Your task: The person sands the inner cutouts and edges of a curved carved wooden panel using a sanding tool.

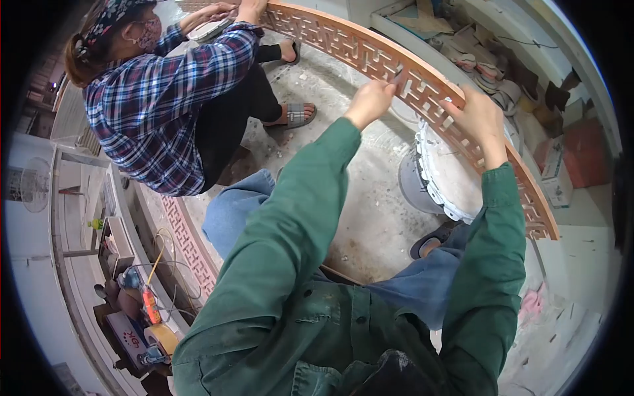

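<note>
A long reddish-brown lattice panel [370, 61] with cut-out fretwork runs from the top of the view down to the right. My left hand [370, 102] is closed around a small dark flat piece [398, 76], held against the panel's fretwork; its exact kind is unclear. Further right, my right hand [479, 119] grips the panel's outer edge, thumb on the face and fingers over the rim. Below the panel stands a grey bucket [413, 179] with a pale, messy top. Whether the panel rests on it cannot be made out.
To the left sits a person in a plaid shirt [165, 112], whose hands are at the panel's far end. Scraps and rags [489, 72] fill the upper right. Another lattice strip [185, 231] lies at left, near a bench with tape [162, 338] and an orange-handled tool [151, 307].
</note>
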A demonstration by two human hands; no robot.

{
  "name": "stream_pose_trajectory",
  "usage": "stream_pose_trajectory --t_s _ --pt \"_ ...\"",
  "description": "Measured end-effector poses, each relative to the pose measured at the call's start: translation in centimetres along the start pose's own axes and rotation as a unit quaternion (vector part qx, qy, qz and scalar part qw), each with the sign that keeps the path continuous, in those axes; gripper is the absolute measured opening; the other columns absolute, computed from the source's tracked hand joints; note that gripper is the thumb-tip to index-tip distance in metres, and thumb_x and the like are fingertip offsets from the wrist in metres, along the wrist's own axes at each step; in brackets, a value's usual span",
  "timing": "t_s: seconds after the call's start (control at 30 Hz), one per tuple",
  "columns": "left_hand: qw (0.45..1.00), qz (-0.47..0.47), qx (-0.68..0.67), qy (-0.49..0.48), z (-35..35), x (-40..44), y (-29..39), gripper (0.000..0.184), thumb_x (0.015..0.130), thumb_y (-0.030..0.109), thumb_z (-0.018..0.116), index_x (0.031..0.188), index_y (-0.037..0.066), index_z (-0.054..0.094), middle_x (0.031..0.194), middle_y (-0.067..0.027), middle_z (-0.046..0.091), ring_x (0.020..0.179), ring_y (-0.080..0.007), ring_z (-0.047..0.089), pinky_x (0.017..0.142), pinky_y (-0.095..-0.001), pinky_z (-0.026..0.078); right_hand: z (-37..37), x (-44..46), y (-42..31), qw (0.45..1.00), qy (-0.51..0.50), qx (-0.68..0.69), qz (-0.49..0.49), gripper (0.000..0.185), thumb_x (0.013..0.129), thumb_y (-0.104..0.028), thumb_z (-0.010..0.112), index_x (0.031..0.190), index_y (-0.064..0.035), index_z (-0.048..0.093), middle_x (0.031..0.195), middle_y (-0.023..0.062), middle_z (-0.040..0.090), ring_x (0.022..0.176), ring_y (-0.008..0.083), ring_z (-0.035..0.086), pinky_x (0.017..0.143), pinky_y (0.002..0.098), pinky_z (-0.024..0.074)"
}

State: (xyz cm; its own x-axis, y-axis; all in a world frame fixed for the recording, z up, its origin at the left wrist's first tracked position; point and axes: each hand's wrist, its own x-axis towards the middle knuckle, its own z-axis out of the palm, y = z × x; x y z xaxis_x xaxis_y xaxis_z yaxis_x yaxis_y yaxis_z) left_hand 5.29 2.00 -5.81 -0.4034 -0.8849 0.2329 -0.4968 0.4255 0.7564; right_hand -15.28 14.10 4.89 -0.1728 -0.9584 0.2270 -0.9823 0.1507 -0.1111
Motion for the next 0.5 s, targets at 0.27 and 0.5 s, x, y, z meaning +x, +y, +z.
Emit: stream_pose_trajectory --t_s 0.27,0.5 --pt "0.993 -0.066 -0.055 -0.079 -2.2 -0.5 -0.2 0.040 0.097 0.034 0.052 0.090 0.000 0.071 0.066 -0.0133 0.061 0.059 -0.0238 0.058 0.057 -0.0369 0.047 -0.1 -0.2 -0.3 1.000 0.004 -0.018 -0.002 0.043 0.081 -0.047 0.070 0.091 -0.0055 0.064 0.082 0.0163 0.070 0.082 0.0356 0.068 0.070 0.0456 0.0521" --pt "0.997 -0.029 -0.066 -0.033 -0.2 0.3 0.5 0.042 0.097 0.034 0.048 0.090 -0.001 0.070 0.086 -0.0284 0.066 0.087 -0.0450 0.065 0.075 -0.0502 0.050 0.3 0.2 0.3 1.000 0.001 0.025 0.010 0.042 0.081 -0.046 0.070 0.096 -0.0076 0.065 0.083 0.0172 0.070 0.083 0.0371 0.067 0.071 0.0475 0.0518"
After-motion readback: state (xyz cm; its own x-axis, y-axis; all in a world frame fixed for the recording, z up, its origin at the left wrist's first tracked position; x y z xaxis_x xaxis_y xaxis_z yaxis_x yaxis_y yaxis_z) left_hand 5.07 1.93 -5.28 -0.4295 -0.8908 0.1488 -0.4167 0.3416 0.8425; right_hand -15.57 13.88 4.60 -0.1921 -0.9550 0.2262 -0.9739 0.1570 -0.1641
